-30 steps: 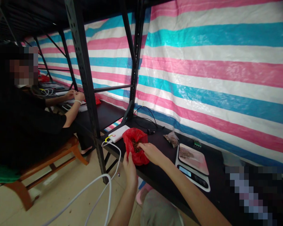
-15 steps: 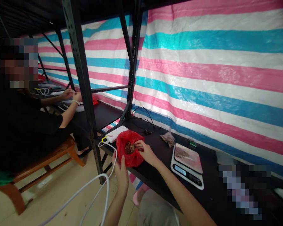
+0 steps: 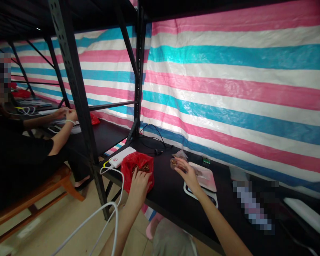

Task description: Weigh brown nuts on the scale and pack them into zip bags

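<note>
My left hand (image 3: 140, 183) lies over the near edge of a red plastic bag (image 3: 127, 174), its fingers stretched out and apart at the mouth. Small brown pieces (image 3: 144, 167) fill the bag's opening; I cannot make out their kind. My right hand (image 3: 188, 173) is closed on a small clear cup (image 3: 173, 163) with some brown pieces in it. Under and beyond that wrist sits a white digital scale (image 3: 208, 177), partly covered by the hand, with a small clear bag on its pan. Another small clear bag (image 3: 181, 154) lies just behind the cup.
A white power bank (image 3: 124, 156) with a white cable stands left of the red bag. On the black table (image 3: 168, 192) are a black cable (image 3: 158, 152) and green batteries (image 3: 206, 160). A metal post (image 3: 74, 85) rises at left; beyond it a person (image 3: 21, 138) sits working.
My right hand has come out of the red bag and moved right, bringing the small clear cup over beside the scale. The left hand has shifted from the bag's side onto its mouth.
</note>
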The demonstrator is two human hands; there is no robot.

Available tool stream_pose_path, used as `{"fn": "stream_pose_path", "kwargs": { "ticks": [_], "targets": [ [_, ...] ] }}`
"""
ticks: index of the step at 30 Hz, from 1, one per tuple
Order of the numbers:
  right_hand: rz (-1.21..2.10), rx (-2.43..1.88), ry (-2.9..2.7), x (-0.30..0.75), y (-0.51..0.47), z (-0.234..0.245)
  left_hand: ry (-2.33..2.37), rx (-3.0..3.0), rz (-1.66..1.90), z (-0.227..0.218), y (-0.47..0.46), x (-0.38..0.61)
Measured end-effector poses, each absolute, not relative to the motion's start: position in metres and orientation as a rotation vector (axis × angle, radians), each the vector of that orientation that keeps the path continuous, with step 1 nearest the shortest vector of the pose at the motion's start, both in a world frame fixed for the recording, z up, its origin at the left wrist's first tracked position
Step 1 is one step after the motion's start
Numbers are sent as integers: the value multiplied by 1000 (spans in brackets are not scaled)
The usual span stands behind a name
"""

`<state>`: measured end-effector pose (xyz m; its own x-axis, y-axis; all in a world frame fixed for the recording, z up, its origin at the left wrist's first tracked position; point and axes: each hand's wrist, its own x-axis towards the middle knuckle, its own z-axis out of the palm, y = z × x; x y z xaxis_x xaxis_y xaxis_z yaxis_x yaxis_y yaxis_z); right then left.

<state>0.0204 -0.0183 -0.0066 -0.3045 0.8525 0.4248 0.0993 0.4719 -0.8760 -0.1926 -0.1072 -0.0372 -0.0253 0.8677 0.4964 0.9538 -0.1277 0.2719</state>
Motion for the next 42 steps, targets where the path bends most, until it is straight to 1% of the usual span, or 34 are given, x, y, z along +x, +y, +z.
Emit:
{"fn": "stream_pose_path", "kwargs": {
  "ticks": [2,6,9,11,13,18,21,25,28,30,34,36,40,42],
  "targets": [
    [923,-867,-1700,49,-17,-8,-2053,-2152,-778,-33,-103,-194],
    [825,-980,-1646,102,-18,-11,-2150,-2157,-723,-22,-110,-200],
    [755,-1021,-1545,136,-19,-11,-2192,-2167,-596,-13,-119,-208],
    [720,-1031,-1457,154,-18,-12,-2182,-2200,-578,-6,-120,-213],
    [680,-1043,-1361,169,-17,-14,-2146,-2217,-707,0,-115,-213],
    [586,-1088,-1172,188,-15,-18,-1914,-2191,-1319,5,-89,-190],
    [583,-1088,-1187,188,-15,-20,-1785,-2096,-1593,2,-71,-166],
    [617,-1095,-1275,185,-17,-23,-1689,-1929,-1841,5,-51,-144],
    [616,-1112,-1328,183,-17,-25,-1699,-1805,-1926,15,-42,-136],
    [610,-1125,-1363,181,-17,-26,-1756,-1733,-1887,21,-41,-130],
    [580,-1164,-1427,179,-20,-23,-1825,-1688,-1624,27,-55,-104],
    [565,-1168,-1433,179,-22,-20,-1668,-1975,-1523,26,-58,-83],
    [549,-1167,-1412,181,-23,-19,-1177,-2775,-1326,21,-37,-39],
    [559,-1159,-1401,183,-23,-19,-1082,-2989,-1260,15,-16,-21]
  ]
}}
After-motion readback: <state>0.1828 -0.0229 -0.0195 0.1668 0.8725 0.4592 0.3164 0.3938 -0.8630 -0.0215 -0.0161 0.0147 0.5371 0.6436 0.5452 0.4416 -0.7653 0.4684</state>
